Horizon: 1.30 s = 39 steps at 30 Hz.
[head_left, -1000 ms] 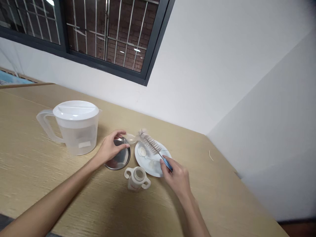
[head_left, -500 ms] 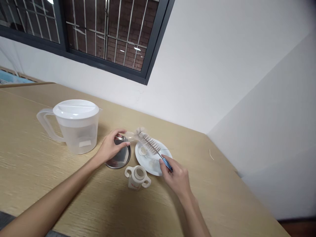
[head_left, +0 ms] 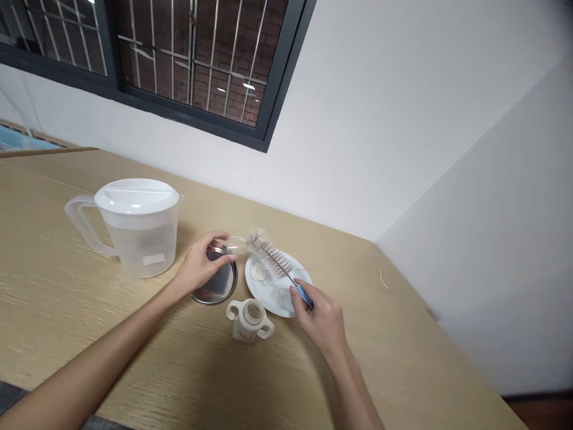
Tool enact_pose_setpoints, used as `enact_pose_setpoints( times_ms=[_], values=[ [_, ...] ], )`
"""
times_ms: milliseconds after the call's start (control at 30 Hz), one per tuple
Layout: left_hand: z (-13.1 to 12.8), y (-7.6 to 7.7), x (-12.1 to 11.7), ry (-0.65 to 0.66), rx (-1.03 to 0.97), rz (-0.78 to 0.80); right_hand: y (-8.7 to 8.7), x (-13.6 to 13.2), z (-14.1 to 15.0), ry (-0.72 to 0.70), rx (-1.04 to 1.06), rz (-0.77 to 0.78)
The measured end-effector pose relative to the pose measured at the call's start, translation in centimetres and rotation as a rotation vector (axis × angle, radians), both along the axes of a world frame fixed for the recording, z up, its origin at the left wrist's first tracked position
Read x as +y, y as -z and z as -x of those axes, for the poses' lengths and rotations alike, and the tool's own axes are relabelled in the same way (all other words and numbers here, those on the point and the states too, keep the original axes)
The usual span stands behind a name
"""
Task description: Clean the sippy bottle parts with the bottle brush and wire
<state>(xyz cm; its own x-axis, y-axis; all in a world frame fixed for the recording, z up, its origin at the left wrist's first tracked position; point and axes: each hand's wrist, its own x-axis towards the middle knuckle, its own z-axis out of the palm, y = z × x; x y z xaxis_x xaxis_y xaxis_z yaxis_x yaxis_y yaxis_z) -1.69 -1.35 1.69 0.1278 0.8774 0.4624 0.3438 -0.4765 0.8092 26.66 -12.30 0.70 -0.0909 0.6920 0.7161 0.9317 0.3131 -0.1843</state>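
My right hand (head_left: 320,313) is closed around the blue handle of a bottle brush (head_left: 273,260). The brush slants up and to the left, its pale bristle tip at the mouth of a clear rounded cap (head_left: 236,244). That cap is pinched between the thumb and fingers of my left hand (head_left: 203,263), above a round steel tray (head_left: 219,291). Whether the bristles are inside the cap or only touch its rim, I cannot tell. Nearer to me stands a two-handled baby bottle (head_left: 248,325), upright with its mouth uncovered.
Under the brush lies a white plate (head_left: 293,306) with a white ring (head_left: 258,272) and small clear parts on it. A lidded plastic pitcher (head_left: 143,239) stands at the left. At the right, a thin pale strip (head_left: 383,279) lies on the wooden table (head_left: 385,358). A wall and window are behind.
The bristle tip has shifted very slightly against the clear cap. Both hands keep their holds, and the other things stay in place.
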Motion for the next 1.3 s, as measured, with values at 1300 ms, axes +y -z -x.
enact_pose_setpoints(
  times_ms=[1300],
  values=[
    [-0.6,-0.8,-0.6,0.363,-0.749,0.726,0.0,-0.4,1.0,-0.112,0.015,-0.079]
  ],
)
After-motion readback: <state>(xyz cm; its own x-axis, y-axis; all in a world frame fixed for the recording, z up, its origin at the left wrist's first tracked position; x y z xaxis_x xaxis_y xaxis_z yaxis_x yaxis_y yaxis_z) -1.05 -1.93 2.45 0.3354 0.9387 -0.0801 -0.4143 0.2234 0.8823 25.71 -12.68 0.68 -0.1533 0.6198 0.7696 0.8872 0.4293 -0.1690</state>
